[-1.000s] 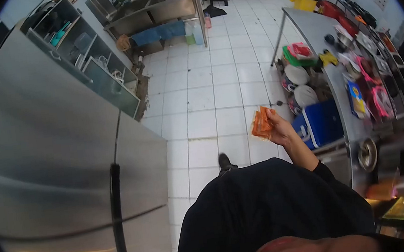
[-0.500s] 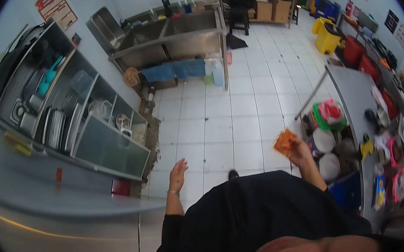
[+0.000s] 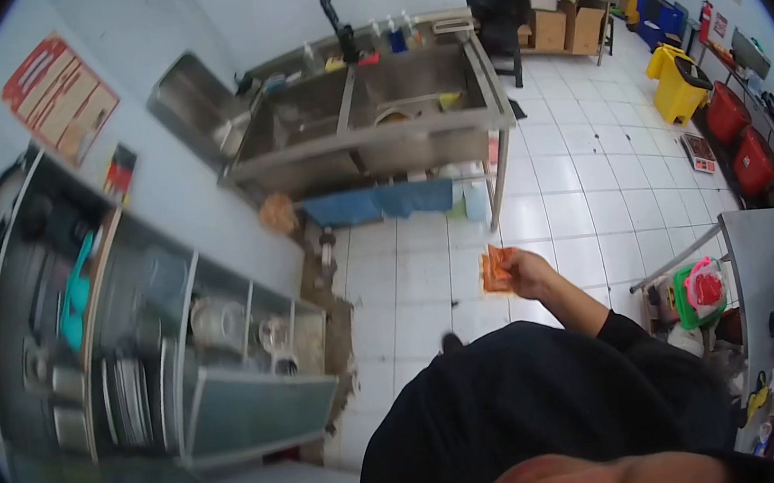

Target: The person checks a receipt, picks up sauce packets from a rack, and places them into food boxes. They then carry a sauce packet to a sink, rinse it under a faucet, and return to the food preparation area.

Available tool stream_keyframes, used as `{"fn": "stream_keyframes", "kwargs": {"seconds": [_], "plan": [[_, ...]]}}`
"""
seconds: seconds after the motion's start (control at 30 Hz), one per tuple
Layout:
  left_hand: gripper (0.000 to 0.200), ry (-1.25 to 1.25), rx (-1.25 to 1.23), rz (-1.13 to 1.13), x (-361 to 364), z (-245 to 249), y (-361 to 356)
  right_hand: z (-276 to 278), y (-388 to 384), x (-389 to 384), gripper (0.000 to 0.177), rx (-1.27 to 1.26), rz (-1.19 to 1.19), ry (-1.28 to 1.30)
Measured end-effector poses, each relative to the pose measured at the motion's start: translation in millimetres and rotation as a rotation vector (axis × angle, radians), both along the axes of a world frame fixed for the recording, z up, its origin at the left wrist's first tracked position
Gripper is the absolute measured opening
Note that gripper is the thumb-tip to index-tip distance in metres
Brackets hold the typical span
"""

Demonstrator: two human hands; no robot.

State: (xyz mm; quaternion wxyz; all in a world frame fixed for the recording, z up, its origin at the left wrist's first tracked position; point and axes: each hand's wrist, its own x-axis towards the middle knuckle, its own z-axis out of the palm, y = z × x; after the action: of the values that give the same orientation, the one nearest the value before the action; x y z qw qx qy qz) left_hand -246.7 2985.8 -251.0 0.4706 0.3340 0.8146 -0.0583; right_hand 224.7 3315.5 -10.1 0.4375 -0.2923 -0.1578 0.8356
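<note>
My right hand [image 3: 532, 275] is closed on a flat orange packet [image 3: 495, 272], held out over the tiled floor in front of my body. The packet looks thin, with pale edges; any print on it is too blurred to read. My fingers pinch it along its right side. Beyond the hand stands a steel double sink [image 3: 396, 152], with a gap of floor between. My left hand is out of view.
On the left is a shelf unit [image 3: 264, 416] with trays and tubs. A metal table [image 3: 758, 247] stands at the right, with a green basket [image 3: 683, 298] beneath it. Farther off are a yellow bin [image 3: 678, 86] and a digital scale [image 3: 699, 153] on the floor.
The sink and left shelf now appear nearer. My right hand has moved leftward and forward across my front with the orange packet. My left hand has left the view.
</note>
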Motion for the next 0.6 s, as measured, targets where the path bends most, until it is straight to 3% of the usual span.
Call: {"fn": "stream_keyframes", "kwargs": {"seconds": [0.2,0.3,0.33,0.37,0.4,0.43,0.5,0.6], "plan": [[0.038,0.011,0.219,-0.116,-37,-36,249,14,140,-21,0.04,-0.096,-0.23,-0.278],[0.037,0.231,0.688,-0.269,-69,-69,444,16,212,-9,0.04,-0.046,-0.198,-0.303],[0.039,0.113,0.778,-0.435,-80,-46,521,33,233,-12,0.038,-0.083,-0.251,-0.352],[0.041,0.076,0.89,-0.287,-61,-5,589,29,263,-8,0.036,-0.05,-0.271,-0.413],[0.044,-0.159,0.843,-0.009,-66,-10,665,21,295,-2,0.035,-0.016,-0.29,-0.472],[0.052,-0.073,0.935,-0.189,-70,-14,734,16,329,3,0.034,0.016,-0.306,-0.531],[0.059,-0.213,0.924,0.263,-50,41,825,31,399,3,0.032,0.06,-0.298,-0.632],[0.071,-0.267,0.929,0.763,-44,89,936,5,539,4,0.036,0.318,-0.286,-0.911]]}}
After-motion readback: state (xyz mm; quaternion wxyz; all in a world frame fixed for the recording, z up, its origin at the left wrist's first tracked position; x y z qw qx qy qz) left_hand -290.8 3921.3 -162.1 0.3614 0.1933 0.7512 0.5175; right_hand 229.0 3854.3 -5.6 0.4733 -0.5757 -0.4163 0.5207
